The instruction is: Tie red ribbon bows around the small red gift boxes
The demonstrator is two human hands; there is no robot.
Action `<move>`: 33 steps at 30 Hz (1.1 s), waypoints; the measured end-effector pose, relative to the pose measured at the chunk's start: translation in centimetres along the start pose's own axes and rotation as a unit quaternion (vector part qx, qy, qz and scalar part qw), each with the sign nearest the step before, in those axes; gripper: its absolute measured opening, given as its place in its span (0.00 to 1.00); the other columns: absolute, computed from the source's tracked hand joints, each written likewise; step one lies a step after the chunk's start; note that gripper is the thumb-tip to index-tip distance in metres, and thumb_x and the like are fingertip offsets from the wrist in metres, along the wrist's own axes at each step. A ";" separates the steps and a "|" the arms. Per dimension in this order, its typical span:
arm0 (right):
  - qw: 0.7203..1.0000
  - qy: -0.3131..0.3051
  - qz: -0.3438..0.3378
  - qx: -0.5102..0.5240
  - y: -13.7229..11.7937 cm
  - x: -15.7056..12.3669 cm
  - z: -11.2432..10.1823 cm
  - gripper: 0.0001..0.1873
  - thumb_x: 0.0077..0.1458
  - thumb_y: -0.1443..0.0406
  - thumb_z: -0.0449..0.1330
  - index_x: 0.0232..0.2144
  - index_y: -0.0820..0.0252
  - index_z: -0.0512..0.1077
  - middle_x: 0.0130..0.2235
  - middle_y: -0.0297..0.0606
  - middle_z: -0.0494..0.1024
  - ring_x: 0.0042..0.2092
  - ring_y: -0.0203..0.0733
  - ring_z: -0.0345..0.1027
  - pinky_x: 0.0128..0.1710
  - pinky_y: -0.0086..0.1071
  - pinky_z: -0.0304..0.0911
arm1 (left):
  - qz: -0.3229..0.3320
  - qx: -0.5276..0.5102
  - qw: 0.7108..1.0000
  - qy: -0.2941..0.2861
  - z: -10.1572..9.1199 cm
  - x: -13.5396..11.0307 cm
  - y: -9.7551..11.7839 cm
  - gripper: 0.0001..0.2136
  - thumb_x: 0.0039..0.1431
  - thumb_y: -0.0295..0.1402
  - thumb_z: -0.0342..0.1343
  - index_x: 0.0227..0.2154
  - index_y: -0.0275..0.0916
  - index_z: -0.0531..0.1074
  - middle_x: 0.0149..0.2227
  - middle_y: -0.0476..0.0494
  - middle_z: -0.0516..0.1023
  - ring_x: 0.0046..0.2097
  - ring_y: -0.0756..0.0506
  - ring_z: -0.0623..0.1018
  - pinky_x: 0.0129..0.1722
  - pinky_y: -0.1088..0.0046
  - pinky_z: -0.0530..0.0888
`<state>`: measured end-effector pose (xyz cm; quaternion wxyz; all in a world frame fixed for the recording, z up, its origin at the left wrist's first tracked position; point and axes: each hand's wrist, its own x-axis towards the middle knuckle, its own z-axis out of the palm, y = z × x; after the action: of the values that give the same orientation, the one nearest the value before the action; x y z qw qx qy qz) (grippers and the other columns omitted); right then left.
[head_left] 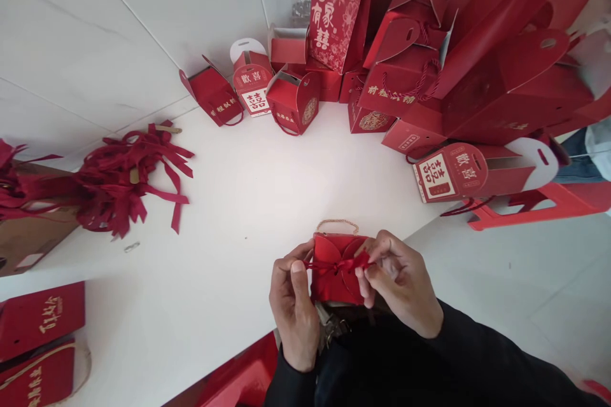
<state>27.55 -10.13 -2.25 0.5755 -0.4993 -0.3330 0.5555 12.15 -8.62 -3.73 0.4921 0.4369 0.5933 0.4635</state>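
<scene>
A small red petal-topped gift box (334, 283) with a pale rope handle sits at the near edge of the white table (248, 203). A dark red ribbon (329, 265) crosses its top. My left hand (292, 311) pinches the ribbon's left end, fingers closed. My right hand (401, 283) pinches the ribbon's right end beside the box, fingers closed. Both hands rest against the box's sides.
A heap of loose dark red ribbons (124, 184) lies at the left. Many red gift boxes and bags (429, 63) are piled at the back and right. Flat red boxes (41, 318) lie at the near left. A red stool (534, 203) stands at the right.
</scene>
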 end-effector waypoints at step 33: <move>0.847 -0.071 -0.220 -0.479 -0.9 3.0 -1.8 0.06 0.68 0.59 0.55 0.40 0.55 0.66 0.37 0.37 0.71 0.37 0.45 0.68 0.38 0.38 0.66 | 0.209 0.176 0.960 -0.062 0.2 2.1 0.5 0.08 0.64 0.29 0.53 0.45 0.42 0.72 0.53 0.39 0.75 0.57 0.41 0.74 0.54 0.59 0.74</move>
<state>30.01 -7.46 -2.40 0.3470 -0.5857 -0.6987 0.2199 12.06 -6.48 -3.66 0.3353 0.6585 0.5298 0.4162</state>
